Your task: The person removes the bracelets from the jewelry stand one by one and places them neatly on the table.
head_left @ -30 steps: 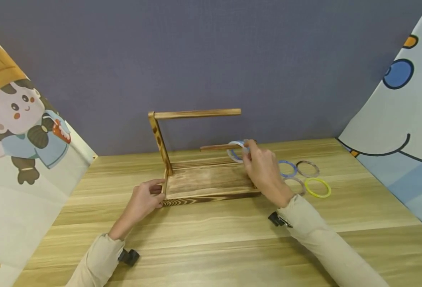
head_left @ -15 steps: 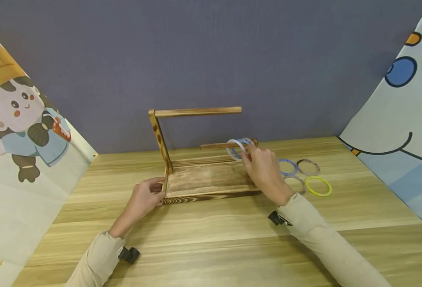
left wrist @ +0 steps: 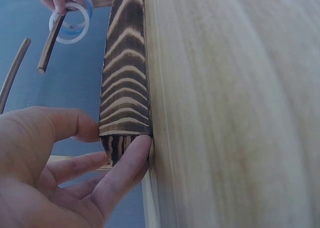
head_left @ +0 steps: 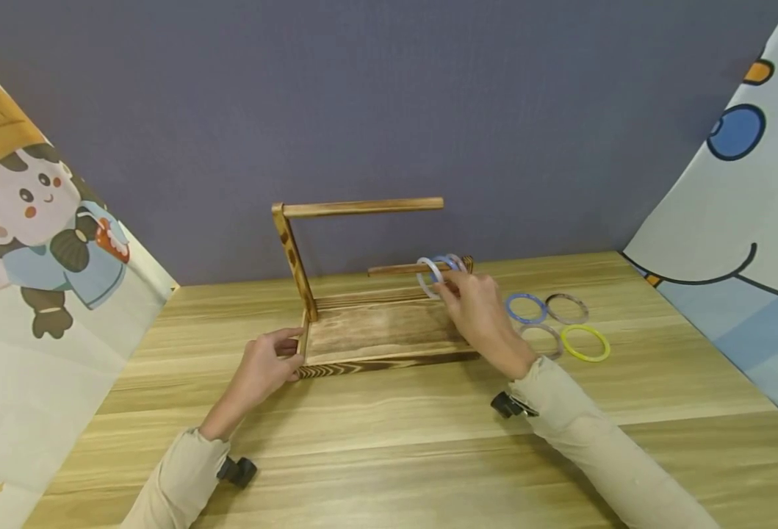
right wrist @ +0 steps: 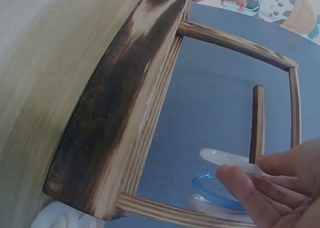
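Note:
A burnt-wood stand (head_left: 382, 334) has a flat base, an upright post on the left, a long upper rod (head_left: 362, 208) and a shorter lower rod (head_left: 395, 270). My right hand (head_left: 447, 285) pinches a white ring (head_left: 427, 275) threaded on the lower rod, with a blue ring (head_left: 443, 263) and a pale one hanging just behind it. The right wrist view shows fingertips (right wrist: 235, 180) on the white ring (right wrist: 227, 159) above the blue ring (right wrist: 212, 189). My left hand (head_left: 288, 354) grips the base's front left corner, thumb and finger (left wrist: 131, 157) on either side of the base edge (left wrist: 124, 87).
Several loose rings lie on the wooden table (head_left: 389, 441) right of the stand: a blue ring (head_left: 526, 308), two brownish rings (head_left: 567, 308) and a yellow ring (head_left: 585, 343). Cartoon-printed cloths hang at left and right; a grey wall stands behind.
My right hand has slid the white ring leftwards along the lower rod, next to the blue ring. The left hand stays on the base corner.

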The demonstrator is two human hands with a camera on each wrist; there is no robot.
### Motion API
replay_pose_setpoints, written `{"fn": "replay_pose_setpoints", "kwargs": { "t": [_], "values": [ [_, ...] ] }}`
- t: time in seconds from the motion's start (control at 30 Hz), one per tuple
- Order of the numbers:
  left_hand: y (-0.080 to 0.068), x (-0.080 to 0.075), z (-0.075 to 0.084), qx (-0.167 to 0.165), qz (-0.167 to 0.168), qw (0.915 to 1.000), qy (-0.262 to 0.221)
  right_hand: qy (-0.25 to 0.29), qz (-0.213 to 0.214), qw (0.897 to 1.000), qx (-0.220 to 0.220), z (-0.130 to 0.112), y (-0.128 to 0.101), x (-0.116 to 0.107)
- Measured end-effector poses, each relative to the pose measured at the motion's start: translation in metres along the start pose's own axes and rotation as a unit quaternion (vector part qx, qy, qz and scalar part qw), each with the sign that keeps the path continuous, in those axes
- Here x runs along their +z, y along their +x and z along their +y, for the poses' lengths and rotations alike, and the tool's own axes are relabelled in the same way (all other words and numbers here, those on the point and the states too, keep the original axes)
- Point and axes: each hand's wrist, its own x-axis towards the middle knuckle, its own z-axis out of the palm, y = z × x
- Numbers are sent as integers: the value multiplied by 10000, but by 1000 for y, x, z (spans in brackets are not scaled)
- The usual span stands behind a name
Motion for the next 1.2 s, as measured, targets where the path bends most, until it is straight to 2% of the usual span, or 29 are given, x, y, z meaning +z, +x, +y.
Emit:
{"fn": "replay_pose_setpoints", "kwargs": {
  "t": [0.27,0.4,0.8,0.93,1.2],
  "values": [
    [-1,-1,0,-71,6,10000,-39,456,41,9989,-13,-3,0,4],
    [-3,-2,0,-138,-6,9999,-81,542,13,9985,19,-5,0,7],
    [1,2,2,-26,26,10000,-83,668,192,9976,-58,-11,7,14],
    [2,3,2,12,-11,9999,-111,694,343,9969,-169,-17,9,18],
    [1,1,2,-65,64,9998,-171,900,261,9953,-228,-34,14,28]
  ]
}}
